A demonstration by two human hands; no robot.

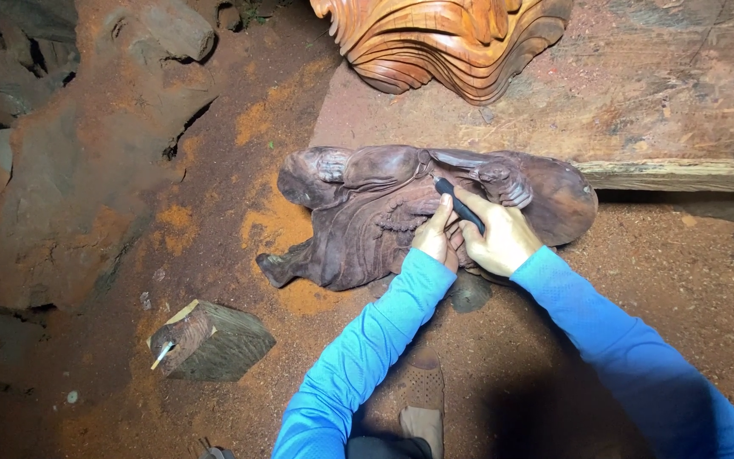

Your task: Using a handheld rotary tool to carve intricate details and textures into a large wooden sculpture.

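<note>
A dark brown, rounded wooden carving lies on the sawdust-strewn red earth floor at the centre of the frame, its upper edge against a broad flat slab of reddish timber in the upper right. The work looks far along: folds, ridges and a beaded band are already cut deep into the surface, and heaps of orange sawdust lie along its left side. What seems left is fine detail near the middle, where both hands meet; how much remains elsewhere cannot be told.

The right hand is closed around a slim black-handled carving tool, fingers wrapped over the handle, its tip pointing up and left onto the carving. The left hand is curled loosely with nothing inside it, its thumb stretched up to press against the tool near the tip and its fingers resting on the wood.

A paler, orange layered carving stands at the top centre. A small grey-brown wooden block sits at lower left, and a sandalled foot shows at the bottom.
</note>
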